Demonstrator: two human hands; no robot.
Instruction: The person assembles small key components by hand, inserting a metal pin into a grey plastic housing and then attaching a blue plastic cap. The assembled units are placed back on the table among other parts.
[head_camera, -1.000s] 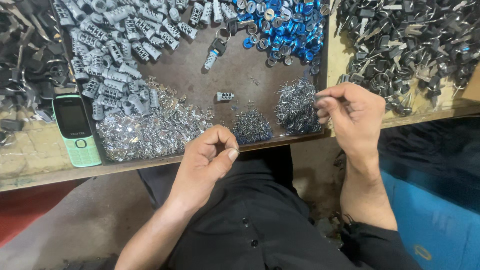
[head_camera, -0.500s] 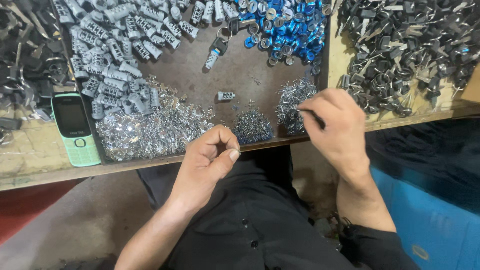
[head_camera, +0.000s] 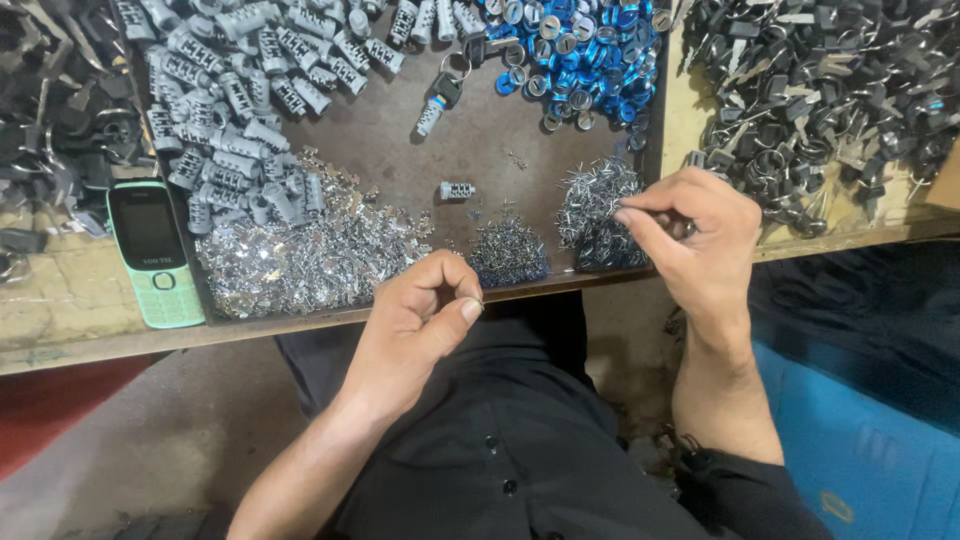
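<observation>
My left hand (head_camera: 425, 315) hovers at the near edge of the dark work board (head_camera: 400, 140), fingers pinched around a small metal part that is mostly hidden. My right hand (head_camera: 695, 235) rests its fingertips on a pile of thin silvery pins (head_camera: 595, 210) at the board's right side, thumb and forefinger closed together; whether a pin is between them cannot be seen. A small heap of tiny springs (head_camera: 510, 252) lies between the two hands. A single grey lock cylinder (head_camera: 457, 189) lies alone on the board.
A wide heap of shiny metal bits (head_camera: 300, 260) lies left of my left hand. Grey cylinders (head_camera: 240, 90) fill the far left, blue rings (head_camera: 580, 50) the far middle, black keys (head_camera: 830, 90) the right. A green mobile phone (head_camera: 152, 250) lies at left.
My right hand moved left from the key pile's edge onto the silvery pin pile and lowered its fingertips into it. The left hand stayed pinched in place.
</observation>
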